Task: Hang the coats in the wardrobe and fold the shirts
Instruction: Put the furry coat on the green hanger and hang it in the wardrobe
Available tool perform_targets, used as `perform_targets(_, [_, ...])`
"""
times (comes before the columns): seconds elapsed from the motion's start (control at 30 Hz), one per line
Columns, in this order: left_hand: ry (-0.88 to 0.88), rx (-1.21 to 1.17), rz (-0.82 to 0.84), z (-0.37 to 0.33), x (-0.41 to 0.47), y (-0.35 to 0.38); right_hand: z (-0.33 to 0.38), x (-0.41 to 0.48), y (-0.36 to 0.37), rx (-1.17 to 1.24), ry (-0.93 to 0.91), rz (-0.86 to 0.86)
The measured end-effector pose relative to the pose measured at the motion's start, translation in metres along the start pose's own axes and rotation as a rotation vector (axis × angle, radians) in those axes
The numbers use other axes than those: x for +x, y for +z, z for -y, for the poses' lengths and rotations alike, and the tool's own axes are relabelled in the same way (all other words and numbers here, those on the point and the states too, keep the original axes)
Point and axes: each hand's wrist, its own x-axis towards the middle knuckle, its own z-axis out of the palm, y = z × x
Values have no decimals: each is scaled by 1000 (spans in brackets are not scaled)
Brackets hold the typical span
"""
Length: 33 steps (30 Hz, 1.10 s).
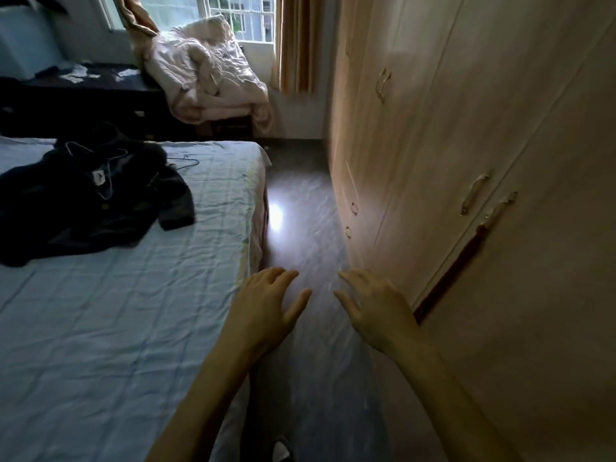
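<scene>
The heap of dark navy coats (100,201) lies crumpled on the pale blue bedsheet (133,311), at about ten o'clock from the hands. Thin wire hangers (110,168) rest on top of it and just beside it, and none of it is on a hanger yet. The left hand (263,305) and right hand (376,305) hover side by side over the dark glossy floor (300,211), both empty, fingers loosely spread. The tall cream wooden wardrobe (466,128) stands at three o'clock, its doors shut or nearly so. A pale metal door handle (475,191) sits at one o'clock from the right hand. This looks to me like a gap between steps. The next move calls for a reach left to a coat and hanger, or for pulling a door open first.
</scene>
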Motion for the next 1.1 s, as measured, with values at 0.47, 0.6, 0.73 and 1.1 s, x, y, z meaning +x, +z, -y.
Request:
perform_targets(0.47, [-65,-100,-70,85,238,11,-35,259,8,90,-21,44])
perform_targets(0.6, [-109,-77,-83,101,310,34,-67,337,21,135,-51,48])
perform_targets(0.73, [-207,-73,-73,103,391,52,-106,418,23,196,-60,35])
perform_targets(1.1, [-401,-36,-130,142,576,48,-138,650,4,164,-249,78])
